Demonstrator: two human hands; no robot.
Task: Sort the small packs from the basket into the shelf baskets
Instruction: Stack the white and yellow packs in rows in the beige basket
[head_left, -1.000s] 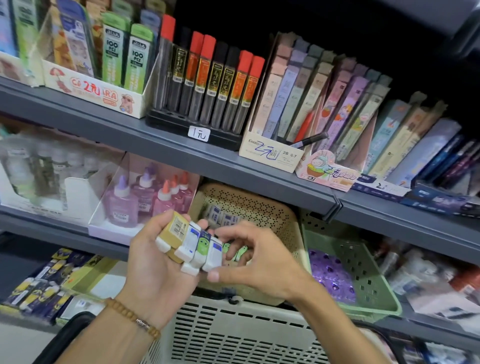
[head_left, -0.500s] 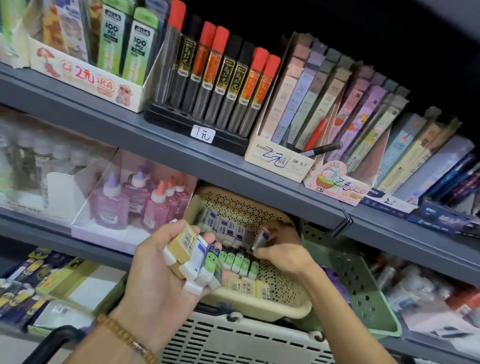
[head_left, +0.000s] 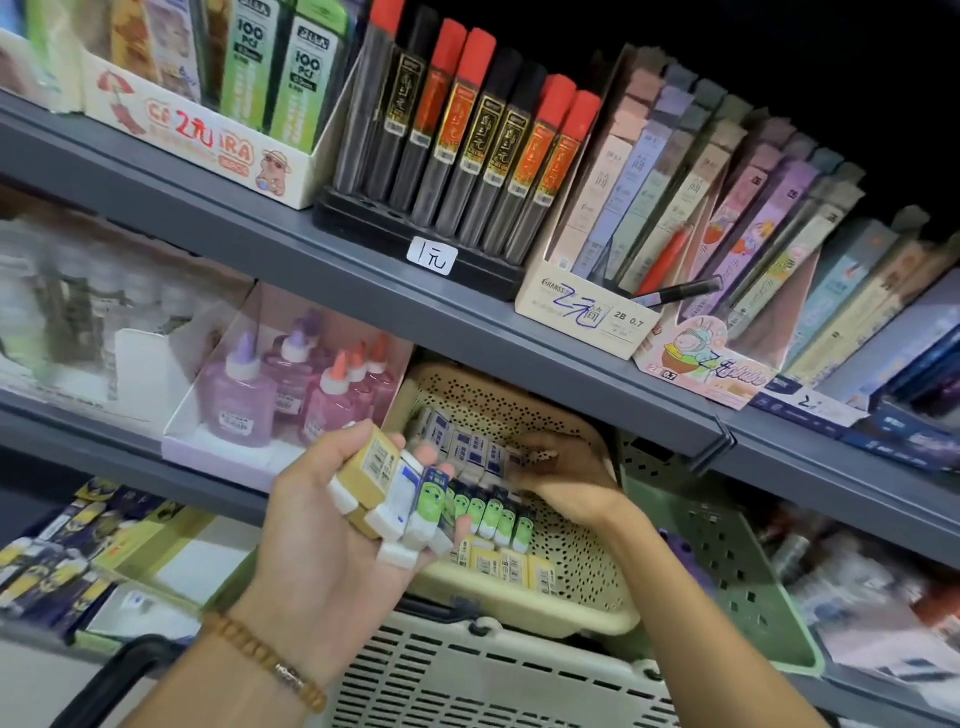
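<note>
My left hand (head_left: 311, 535) is palm up and holds several small eraser packs (head_left: 395, 483): yellow, white-and-blue and green-faced ones. My right hand (head_left: 571, 478) reaches into the beige perforated shelf basket (head_left: 587, 577). Its fingertips pinch a small white-and-blue pack (head_left: 519, 460) at the right end of the back row (head_left: 462, 441). Inside the basket, a row of green-faced packs (head_left: 493, 514) lies in the middle and yellow packs (head_left: 509, 564) at the front. The white slotted carrying basket (head_left: 467, 675) sits below my hands.
A green perforated basket (head_left: 727, 571) stands right of the beige one. Glue bottles (head_left: 291, 395) in a tray are to its left. The upper shelf edge (head_left: 519, 332) overhangs the baskets, carrying pencil-lead tubes (head_left: 467, 135) and boxes.
My right hand took a pack from the left hand's bundle and moved up and back into the beige basket, reaching the back row. The left hand stayed raised with its packs.
</note>
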